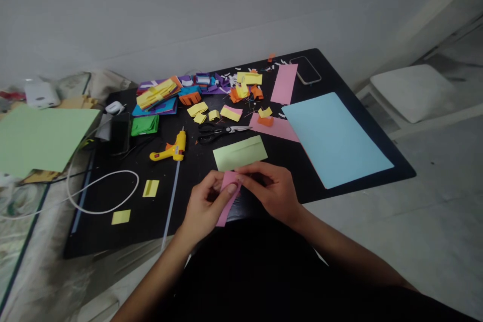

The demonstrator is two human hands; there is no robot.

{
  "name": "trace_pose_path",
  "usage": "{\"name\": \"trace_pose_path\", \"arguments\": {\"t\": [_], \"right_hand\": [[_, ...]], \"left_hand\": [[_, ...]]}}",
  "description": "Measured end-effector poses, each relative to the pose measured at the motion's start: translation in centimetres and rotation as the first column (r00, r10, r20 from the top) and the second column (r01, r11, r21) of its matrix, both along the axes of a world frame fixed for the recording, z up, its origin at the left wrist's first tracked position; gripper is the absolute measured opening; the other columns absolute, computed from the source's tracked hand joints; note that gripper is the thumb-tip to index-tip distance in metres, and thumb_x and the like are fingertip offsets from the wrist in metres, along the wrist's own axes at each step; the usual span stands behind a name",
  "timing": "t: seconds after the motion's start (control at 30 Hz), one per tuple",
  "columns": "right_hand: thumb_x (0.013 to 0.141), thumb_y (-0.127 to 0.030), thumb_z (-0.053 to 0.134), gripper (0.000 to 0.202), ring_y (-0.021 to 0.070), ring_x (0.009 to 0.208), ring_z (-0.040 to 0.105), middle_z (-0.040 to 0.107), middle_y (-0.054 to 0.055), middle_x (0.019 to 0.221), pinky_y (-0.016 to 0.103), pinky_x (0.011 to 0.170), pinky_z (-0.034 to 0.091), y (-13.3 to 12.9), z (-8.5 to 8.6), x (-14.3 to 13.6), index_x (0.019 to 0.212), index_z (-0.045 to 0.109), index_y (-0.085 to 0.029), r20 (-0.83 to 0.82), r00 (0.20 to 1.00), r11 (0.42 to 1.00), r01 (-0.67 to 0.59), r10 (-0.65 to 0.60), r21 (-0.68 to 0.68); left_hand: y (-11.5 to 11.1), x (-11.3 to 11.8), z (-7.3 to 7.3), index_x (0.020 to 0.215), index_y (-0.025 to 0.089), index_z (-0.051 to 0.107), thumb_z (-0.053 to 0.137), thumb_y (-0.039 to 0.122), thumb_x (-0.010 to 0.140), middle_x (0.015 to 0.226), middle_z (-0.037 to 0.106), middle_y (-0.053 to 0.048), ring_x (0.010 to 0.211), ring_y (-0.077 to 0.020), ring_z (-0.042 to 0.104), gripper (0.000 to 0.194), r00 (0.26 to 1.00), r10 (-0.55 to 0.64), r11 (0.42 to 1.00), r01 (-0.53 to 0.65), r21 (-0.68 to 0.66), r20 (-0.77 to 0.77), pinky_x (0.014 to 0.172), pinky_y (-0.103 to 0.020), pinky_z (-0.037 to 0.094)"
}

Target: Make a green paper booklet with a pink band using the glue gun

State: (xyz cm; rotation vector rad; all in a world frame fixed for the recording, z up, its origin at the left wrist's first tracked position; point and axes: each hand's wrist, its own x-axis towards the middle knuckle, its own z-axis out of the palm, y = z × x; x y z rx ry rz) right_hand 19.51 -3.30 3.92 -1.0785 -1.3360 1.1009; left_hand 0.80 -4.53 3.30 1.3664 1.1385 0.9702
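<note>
Far left, light green sheet (45, 136); then white cable (103, 173) looped over black table (147, 224). Yellow glue gun (175, 149), nozzle pointing away, pale stick (172, 204) running past near edge. Left hand (200, 202) pinches pink strip (225, 206) at near edge, thumb on top; scissors (217, 132) and light green piece (241, 152) lie just beyond, small paper scraps behind. Right hand (273, 188) narrowed, fingertips on strip's upper end. Phone (306, 71) near far right corner. Blue sheet (335, 141) rightmost, reaching close to table's right edge.
</note>
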Motion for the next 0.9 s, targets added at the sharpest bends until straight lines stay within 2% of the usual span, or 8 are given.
{"name": "trace_pose_path", "arguments": {"t": [0.07, 0.13, 0.27, 0.43, 0.7, 0.8, 0.9], "right_hand": [[0.09, -0.025, 0.082, 0.005, 0.0165, 0.084, 0.078, 0.084, 0.0, 0.094, 0.029, 0.077, 0.062, -0.04, -0.28, -0.01, 0.094, 0.083, -0.027, 0.005, 1.0, 1.0, 0.002, -0.002, -0.006], [0.089, -0.027, 0.083, 0.007, 0.0166, 0.086, 0.079, 0.084, 0.0, 0.095, 0.029, 0.079, 0.062, -0.11, -0.53, -0.07, 0.096, 0.083, -0.027, -0.011, 1.0, 1.0, 0.009, -0.01, -0.025], [0.087, -0.027, 0.086, 0.013, 0.0162, 0.086, 0.079, 0.083, -0.001, 0.094, 0.028, 0.08, 0.064, -0.19, -0.75, -0.28, 0.099, 0.082, -0.028, -0.067, 0.997, 0.998, 0.025, -0.029, -0.064], [0.084, -0.027, 0.088, 0.011, 0.0154, 0.081, 0.078, 0.081, -0.001, 0.088, 0.027, 0.077, 0.065, -0.14, -0.63, -0.41, 0.092, 0.08, -0.026, -0.109, 0.993, 0.997, 0.031, -0.04, -0.077], [0.085, -0.027, 0.086, 0.008, 0.0141, 0.074, 0.076, 0.08, -0.001, 0.085, 0.028, 0.074, 0.065, -0.05, -0.58, -0.38, 0.091, 0.08, -0.026, -0.086, 0.995, 0.996, 0.041, -0.049, -0.085], [0.085, -0.026, 0.086, 0.007, 0.0142, 0.072, 0.075, 0.08, -0.001, 0.084, 0.029, 0.074, 0.065, 0.06, -0.57, -0.4, 0.089, 0.08, -0.025, -0.083, 0.994, 0.994, 0.062, -0.069, -0.088], [0.084, -0.026, 0.086, 0.007, 0.0136, 0.069, 0.075, 0.08, -0.001, 0.083, 0.028, 0.071, 0.065, 0.22, -0.48, -0.41, 0.088, 0.08, -0.025, -0.099, 0.991, 0.992, 0.074, -0.084, -0.103]], "left_hand": [[-0.18, 0.19, -0.1, 0.095, 0.02, 0.074, 0.076, 0.037, 0.095, 0.073, 0.071, 0.002, 0.062, -0.0093, 0.06, 0.017, 0.992, 0.118, 0.988, -0.112, 0.102, -0.054, 0.06, -0.02, 0.047], [-0.25, 0.26, -0.25, 0.092, 0.02, 0.076, 0.077, 0.034, 0.094, 0.07, 0.071, 0.003, 0.061, -0.0089, 0.06, 0.014, 0.979, 0.18, 0.975, -0.164, 0.152, -0.096, 0.059, -0.019, 0.047], [-0.27, 0.07, -0.29, 0.091, 0.021, 0.079, 0.078, 0.035, 0.092, 0.071, 0.074, 0.002, 0.059, -0.0089, 0.061, 0.013, 0.968, 0.217, 0.972, -0.201, 0.125, -0.123, 0.057, -0.019, 0.047], [-0.26, -0.06, -0.04, 0.09, 0.022, 0.081, 0.079, 0.034, 0.09, 0.069, 0.074, 0.002, 0.057, -0.0087, 0.06, 0.012, 0.963, 0.236, 0.971, -0.226, 0.082, -0.133, 0.055, -0.018, 0.045], [0.3, -0.03, 0.36, 0.09, 0.021, 0.08, 0.078, 0.035, 0.091, 0.071, 0.075, 0.001, 0.059, -0.0087, 0.061, 0.014, 0.984, 0.167, 0.986, -0.167, 0.002, -0.062, 0.057, -0.019, 0.048], [0.39, -0.14, 0.17, 0.09, 0.019, 0.076, 0.08, 0.037, 0.089, 0.071, 0.074, 0.0, 0.06, -0.0099, 0.065, 0.018, 0.998, 0.057, 0.991, -0.052, -0.12, 0.04, 0.058, -0.019, 0.051], [0.31, -0.14, -0.17, 0.092, 0.017, 0.071, 0.08, 0.041, 0.09, 0.075, 0.078, -0.003, 0.065, -0.0143, 0.073, 0.025, 0.992, -0.04, 0.964, 0.071, -0.255, 0.123, 0.064, -0.025, 0.06]]}}
